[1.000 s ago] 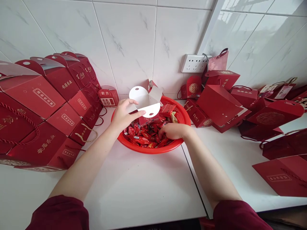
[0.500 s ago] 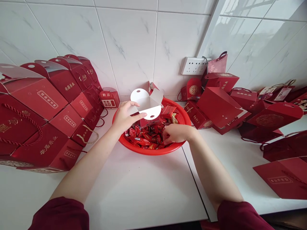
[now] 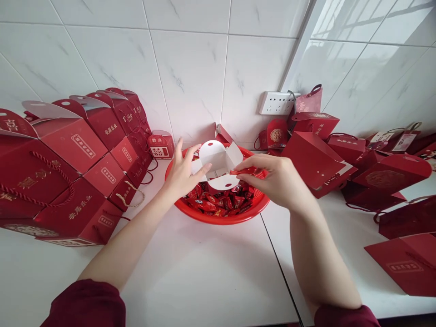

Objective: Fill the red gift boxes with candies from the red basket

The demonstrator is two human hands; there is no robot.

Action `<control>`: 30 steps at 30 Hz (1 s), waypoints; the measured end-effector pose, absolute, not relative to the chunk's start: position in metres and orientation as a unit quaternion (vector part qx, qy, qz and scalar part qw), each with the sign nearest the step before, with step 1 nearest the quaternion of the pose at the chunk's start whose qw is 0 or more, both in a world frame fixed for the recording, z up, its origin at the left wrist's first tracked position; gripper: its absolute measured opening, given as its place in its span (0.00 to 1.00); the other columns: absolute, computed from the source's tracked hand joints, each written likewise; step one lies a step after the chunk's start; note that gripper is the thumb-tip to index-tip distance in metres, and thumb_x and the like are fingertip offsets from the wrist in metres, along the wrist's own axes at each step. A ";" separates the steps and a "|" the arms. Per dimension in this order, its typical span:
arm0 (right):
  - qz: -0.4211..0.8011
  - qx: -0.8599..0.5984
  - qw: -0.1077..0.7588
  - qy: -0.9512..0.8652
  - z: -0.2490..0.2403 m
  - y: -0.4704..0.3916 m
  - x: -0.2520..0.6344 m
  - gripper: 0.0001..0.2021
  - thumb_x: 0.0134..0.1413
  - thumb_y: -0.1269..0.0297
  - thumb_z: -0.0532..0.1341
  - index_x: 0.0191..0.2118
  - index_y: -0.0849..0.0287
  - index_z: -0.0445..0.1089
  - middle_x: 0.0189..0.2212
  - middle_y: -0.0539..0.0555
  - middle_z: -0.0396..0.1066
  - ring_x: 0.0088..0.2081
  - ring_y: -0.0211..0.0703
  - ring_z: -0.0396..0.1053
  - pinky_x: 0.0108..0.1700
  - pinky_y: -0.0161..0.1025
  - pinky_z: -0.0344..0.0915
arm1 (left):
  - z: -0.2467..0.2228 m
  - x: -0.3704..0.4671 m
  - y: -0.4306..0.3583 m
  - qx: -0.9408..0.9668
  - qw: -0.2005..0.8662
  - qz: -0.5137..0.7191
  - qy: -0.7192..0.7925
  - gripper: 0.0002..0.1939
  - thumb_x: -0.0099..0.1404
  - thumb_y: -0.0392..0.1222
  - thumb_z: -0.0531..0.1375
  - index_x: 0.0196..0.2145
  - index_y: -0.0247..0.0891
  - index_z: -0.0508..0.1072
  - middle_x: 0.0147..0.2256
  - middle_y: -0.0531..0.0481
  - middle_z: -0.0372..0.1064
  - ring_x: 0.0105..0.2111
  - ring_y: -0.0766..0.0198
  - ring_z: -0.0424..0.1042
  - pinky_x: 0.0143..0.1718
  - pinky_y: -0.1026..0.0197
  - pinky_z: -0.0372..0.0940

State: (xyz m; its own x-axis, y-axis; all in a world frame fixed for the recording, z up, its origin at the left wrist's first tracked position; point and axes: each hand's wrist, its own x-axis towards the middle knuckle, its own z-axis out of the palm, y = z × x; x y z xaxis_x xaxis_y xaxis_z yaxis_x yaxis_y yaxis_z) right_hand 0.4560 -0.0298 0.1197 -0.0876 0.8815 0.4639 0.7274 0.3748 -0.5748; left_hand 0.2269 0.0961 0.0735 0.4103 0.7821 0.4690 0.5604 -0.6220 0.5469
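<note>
An open candy box (image 3: 223,182), white inside with its flaps spread, stands in the red plastic basket (image 3: 218,221) among wrapped candies (image 3: 218,202). My left hand (image 3: 182,175) is at the box's left side, fingers spread apart, the thumb by a white flap; whether it presses on the box I cannot tell. At the right edge of the opening, my right hand (image 3: 272,179) pinches a red wrapped candy (image 3: 242,171) between thumb and fingers. Some wrapped pieces show at the bottom of the box.
Stacked red gift boxes (image 3: 81,181) with rope handles fill the left side. A small red box (image 3: 161,145) stands by the tiled wall. More red boxes (image 3: 316,163) lie jumbled on the right, below a white power strip (image 3: 277,103). A seam runs across the white tabletop (image 3: 197,272).
My right hand has risen out of the candies to the box opening with a red candy. My left hand's fingers have spread from their hold on the box. The view has shifted slightly.
</note>
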 end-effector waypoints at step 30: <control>0.304 -0.460 0.518 -0.654 0.094 -0.004 0.423 0.09 0.60 0.57 0.64 0.39 0.56 0.78 0.34 0.52 0.80 0.34 0.41 0.76 0.38 0.38 0.73 | 0.105 0.228 0.052 0.744 0.458 0.377 0.307 0.15 0.60 0.48 0.68 0.43 0.38 0.80 0.38 0.46 0.78 0.37 0.58 0.79 0.42 0.55 0.76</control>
State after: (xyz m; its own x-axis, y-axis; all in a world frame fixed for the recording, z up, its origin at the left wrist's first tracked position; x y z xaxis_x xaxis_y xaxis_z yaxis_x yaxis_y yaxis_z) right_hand 0.4231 -0.0037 0.0936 -0.0407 0.9161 0.3988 0.2864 0.3931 -0.8738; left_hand 0.2284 0.0517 0.1050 0.5275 0.8023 0.2794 0.1115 -0.3914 0.9134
